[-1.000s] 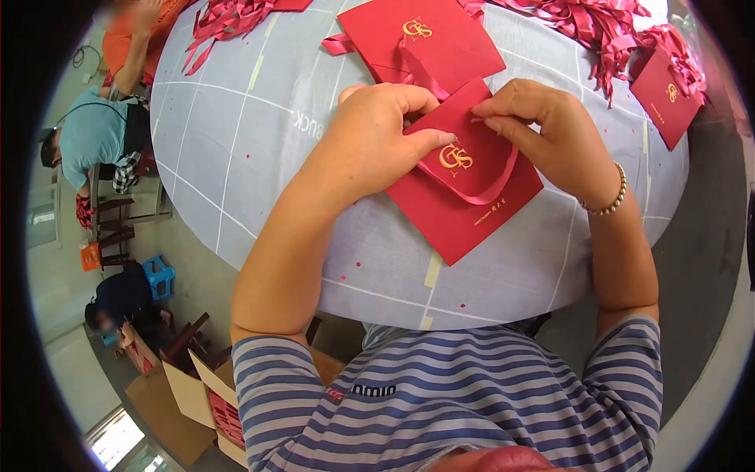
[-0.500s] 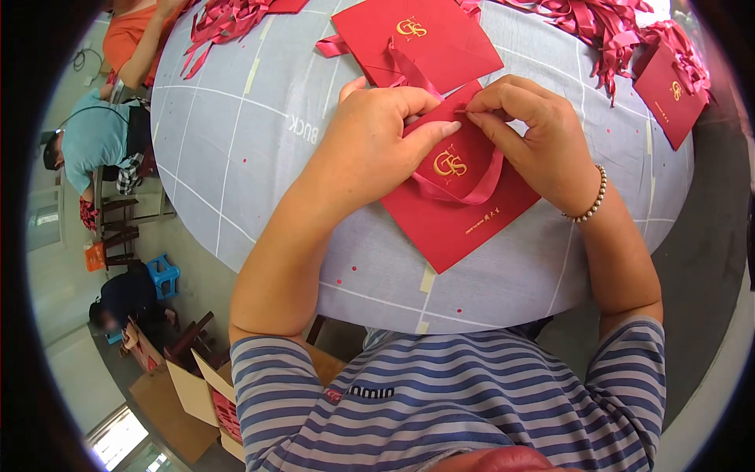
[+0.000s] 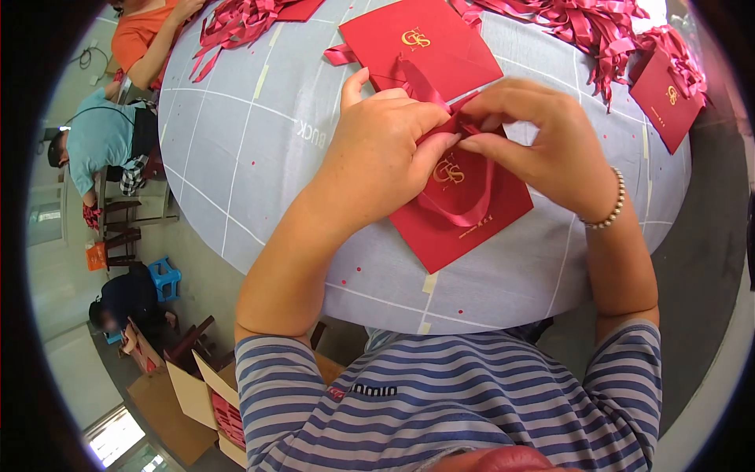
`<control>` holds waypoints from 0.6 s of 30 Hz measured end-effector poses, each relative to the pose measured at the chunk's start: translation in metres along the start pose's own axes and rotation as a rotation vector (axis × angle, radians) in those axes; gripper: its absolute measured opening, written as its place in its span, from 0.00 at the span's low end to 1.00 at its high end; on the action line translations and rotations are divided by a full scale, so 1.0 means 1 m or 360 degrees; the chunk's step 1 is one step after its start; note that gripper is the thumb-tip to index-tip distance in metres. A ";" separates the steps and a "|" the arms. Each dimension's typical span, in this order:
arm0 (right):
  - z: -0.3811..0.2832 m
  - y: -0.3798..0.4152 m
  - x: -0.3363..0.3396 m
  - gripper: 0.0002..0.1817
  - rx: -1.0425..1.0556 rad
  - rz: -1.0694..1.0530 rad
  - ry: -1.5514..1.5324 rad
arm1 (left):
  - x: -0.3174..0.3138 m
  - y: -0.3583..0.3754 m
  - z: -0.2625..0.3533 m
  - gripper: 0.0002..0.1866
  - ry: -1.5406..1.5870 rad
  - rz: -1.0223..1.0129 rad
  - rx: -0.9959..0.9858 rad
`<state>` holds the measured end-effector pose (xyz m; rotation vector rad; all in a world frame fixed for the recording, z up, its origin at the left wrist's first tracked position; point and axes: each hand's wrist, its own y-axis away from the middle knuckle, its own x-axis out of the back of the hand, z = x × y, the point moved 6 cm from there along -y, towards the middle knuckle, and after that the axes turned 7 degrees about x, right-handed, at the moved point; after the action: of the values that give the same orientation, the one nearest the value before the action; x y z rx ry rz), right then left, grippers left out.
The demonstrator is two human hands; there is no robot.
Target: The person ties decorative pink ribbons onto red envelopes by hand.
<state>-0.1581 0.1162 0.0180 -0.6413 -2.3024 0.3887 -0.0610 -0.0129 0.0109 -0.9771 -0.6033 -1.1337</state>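
While the red paper bag [image 3: 464, 206] lies flat on the grey desk [image 3: 236, 134], the left hand [image 3: 383, 153] and right hand [image 3: 543, 141] pinch its ribbon handle [image 3: 460, 208] at the far edge (another bag [image 3: 421, 43] lies just beyond).

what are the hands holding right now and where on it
Both the left hand and the right hand pinch the top edge of a flat red paper bag lying on the table, where its ribbon handle attaches.
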 end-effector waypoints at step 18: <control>-0.003 -0.018 0.004 0.11 0.0067 -0.0632 -0.0040 | 0.020 0.020 0.041 0.07 -0.0418 0.0063 -0.0285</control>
<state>-0.1645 0.1037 0.0301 -0.1497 -2.3673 0.2551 -0.0329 0.0160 0.0404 -1.3001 -0.6970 -1.0447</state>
